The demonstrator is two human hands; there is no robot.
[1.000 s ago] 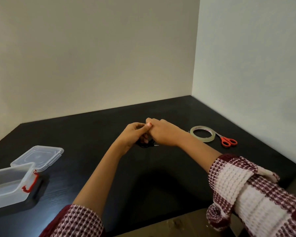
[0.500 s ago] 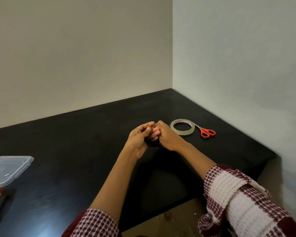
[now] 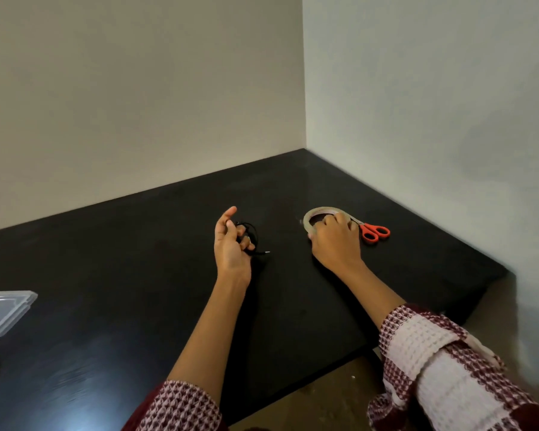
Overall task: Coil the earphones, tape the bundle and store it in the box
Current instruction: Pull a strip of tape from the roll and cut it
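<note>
The clear plastic lid [image 3: 3, 315] is cut off by the left edge. The right hand [image 3: 335, 241] covers the near part of the pale roll of clear tape [image 3: 319, 212] (its grip is unclear). The coiled black earphone cable [image 3: 249, 234] is partly hidden behind the left hand's fingers [image 3: 231, 227].

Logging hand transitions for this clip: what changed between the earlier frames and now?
The right hand left the coiled earphones and reached right to the tape roll, fingers now on it. The left hand alone holds the bundle, plug end dangling. The view also swung right, so only the clear lid shows at left. Scissors remain beside the tape on the black table.
</note>
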